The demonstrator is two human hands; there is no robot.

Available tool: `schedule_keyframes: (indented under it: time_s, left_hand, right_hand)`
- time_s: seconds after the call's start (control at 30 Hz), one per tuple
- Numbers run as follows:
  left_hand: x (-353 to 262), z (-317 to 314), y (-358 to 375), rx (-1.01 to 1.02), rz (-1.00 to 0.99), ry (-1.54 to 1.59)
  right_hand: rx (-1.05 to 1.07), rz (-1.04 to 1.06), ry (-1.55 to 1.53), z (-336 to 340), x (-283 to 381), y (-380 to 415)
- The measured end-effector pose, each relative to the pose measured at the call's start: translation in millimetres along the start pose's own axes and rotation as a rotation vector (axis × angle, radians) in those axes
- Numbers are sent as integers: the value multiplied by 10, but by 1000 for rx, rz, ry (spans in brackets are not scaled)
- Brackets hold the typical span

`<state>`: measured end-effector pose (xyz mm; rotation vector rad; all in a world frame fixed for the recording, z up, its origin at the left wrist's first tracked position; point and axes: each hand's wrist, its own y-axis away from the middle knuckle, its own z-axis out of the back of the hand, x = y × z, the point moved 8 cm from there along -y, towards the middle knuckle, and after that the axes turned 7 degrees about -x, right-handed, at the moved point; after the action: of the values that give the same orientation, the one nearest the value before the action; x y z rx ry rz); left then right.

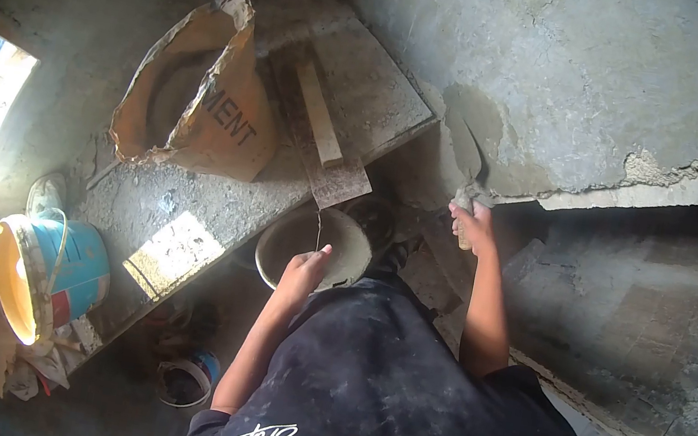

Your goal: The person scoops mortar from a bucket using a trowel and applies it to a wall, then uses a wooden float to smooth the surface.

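Note:
My right hand (pixel 473 227) is closed around the handle of a trowel (pixel 466 153). Its pointed blade lies up against the wall, beside a darker, wet-looking patch of mortar (pixel 475 115). Grey mortar clings where the blade meets the handle. Lower and to the left, my left hand (pixel 302 273) is closed, thumb uppermost, over the near side of a round grey bowl (pixel 348 250). From the fist rises a thin strip (pixel 318 227), seen edge-on in front of the bowl; I cannot tell what tool it belongs to.
A mortar-dusted table (pixel 215 197) bears an open cement bag (pixel 232 122) and a flat board with a wooden bar (pixel 318 113). Left stands a blue bucket (pixel 85 268); another small bucket (pixel 184 382) is below. Under the plastered wall (pixel 566 61), a ragged ledge (pixel 635 199) juts out.

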<state>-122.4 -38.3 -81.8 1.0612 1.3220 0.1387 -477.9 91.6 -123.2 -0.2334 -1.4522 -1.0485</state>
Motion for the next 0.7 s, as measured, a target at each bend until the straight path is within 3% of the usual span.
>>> schedule_keyframes:
  time_s: [0.1, 0.23, 0.5, 0.7]
  left_hand:
    - [-22, 0, 18, -10, -20, -27]
    - [-4, 37, 26, -31, -46, -70]
    - [-16, 25, 13, 6, -18, -29]
    - [-83, -30, 8, 30, -34, -63]
  right_hand:
    - [54, -123, -39, -10, -366, -59]
    - [50, -136, -22, -42, -563, 22]
    - [95, -26, 26, -66, 146, 97]
    - [191, -122, -140, -193, -113, -237]
